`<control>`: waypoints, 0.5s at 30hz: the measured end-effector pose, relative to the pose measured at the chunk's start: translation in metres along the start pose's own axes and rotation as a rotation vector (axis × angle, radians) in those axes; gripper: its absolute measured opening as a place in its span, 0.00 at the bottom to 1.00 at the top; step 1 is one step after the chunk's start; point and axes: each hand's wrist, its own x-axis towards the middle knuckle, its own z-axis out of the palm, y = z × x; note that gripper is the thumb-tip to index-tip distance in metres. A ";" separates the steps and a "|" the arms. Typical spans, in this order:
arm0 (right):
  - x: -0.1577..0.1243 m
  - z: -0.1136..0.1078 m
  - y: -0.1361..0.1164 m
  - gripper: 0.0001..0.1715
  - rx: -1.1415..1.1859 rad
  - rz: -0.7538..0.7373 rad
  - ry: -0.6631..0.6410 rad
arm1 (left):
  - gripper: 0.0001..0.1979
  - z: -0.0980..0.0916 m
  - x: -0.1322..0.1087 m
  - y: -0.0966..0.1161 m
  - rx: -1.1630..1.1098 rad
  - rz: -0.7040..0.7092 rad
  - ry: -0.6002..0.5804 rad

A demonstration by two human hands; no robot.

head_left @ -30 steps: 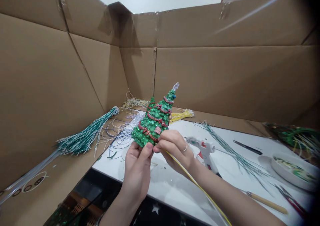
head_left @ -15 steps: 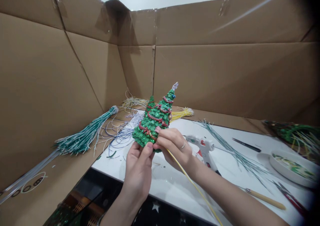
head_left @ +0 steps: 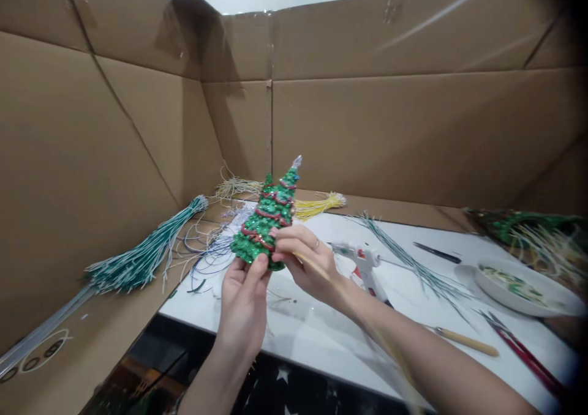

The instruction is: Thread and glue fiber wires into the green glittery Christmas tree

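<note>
A small glittery green Christmas tree figurine (head_left: 263, 219) with red garlands and a pale tip leans to the right above the table. My left hand (head_left: 243, 295) grips its base from below, thumb on the front. Against the lower right side of the tree, the fingers of my right hand (head_left: 307, 259) are pinched on a thin yellow wire (head_left: 388, 351), which trails back along my right forearm, smeared by motion. The wire's front end is hidden at my fingertips. A second, smaller green treetop (head_left: 267, 185) shows behind the garlanded one.
On the white table (head_left: 294, 323) lie a glue gun (head_left: 365, 265), green wires (head_left: 408, 259), a black-handled blade (head_left: 436, 253), a wooden-handled tool (head_left: 468, 341), red-handled scissors (head_left: 519, 354) and a white dish (head_left: 514, 302). Bundles of green (head_left: 147, 246) and yellow wires (head_left: 321, 205) lie behind. Cardboard walls (head_left: 367, 127) surround it.
The whole view has shifted, with tree and hands now further left in it. The yellow wire has swung up over my right hand and blurred. Both hands keep their hold.
</note>
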 end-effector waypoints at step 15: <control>-0.066 -0.045 -0.031 0.31 -0.263 0.981 -0.501 | 0.05 0.010 0.003 0.032 0.138 0.070 0.167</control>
